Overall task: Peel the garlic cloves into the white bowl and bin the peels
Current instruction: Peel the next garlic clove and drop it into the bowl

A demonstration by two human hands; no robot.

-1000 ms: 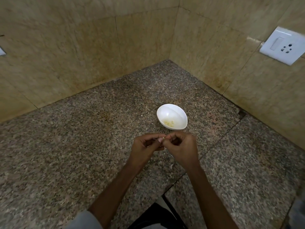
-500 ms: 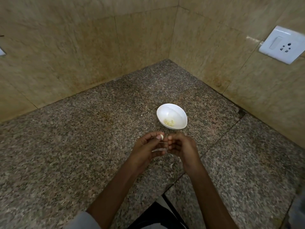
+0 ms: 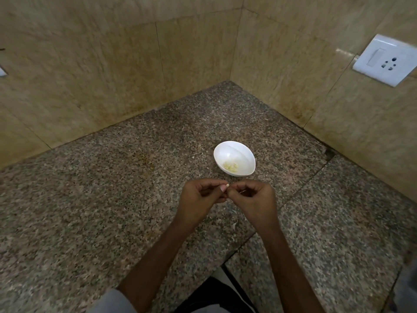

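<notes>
Since half a second ago the two hands have drawn back together, closing the small gap that stood between their fingertips. The garlic clove (image 3: 227,184) now sits right where they meet, a pale nub held above the counter. The left hand (image 3: 200,197) pinches it between thumb and forefinger, its other fingers curled under. The right hand (image 3: 255,197) meets it from the other side, thumb and forefinger tips closed on the same clove and the remaining fingers folded into the palm. How much skin is left on the clove is too small to tell.

Just beyond the fingertips, apart from them, stands the white bowl (image 3: 225,146), with a few peeled cloves (image 3: 230,166) lying in a little heap on its near side. Below the hands, some thin whitish peels (image 3: 234,224) lie on the counter (image 3: 112,199), near a seam between its speckled granite slabs. Tan tiled walls (image 3: 112,75) close the corner behind the bowl, and a white socket plate (image 3: 387,61) is fixed on the right wall. A grey sleeve (image 3: 110,301) shows at the bottom edge on the left arm.
</notes>
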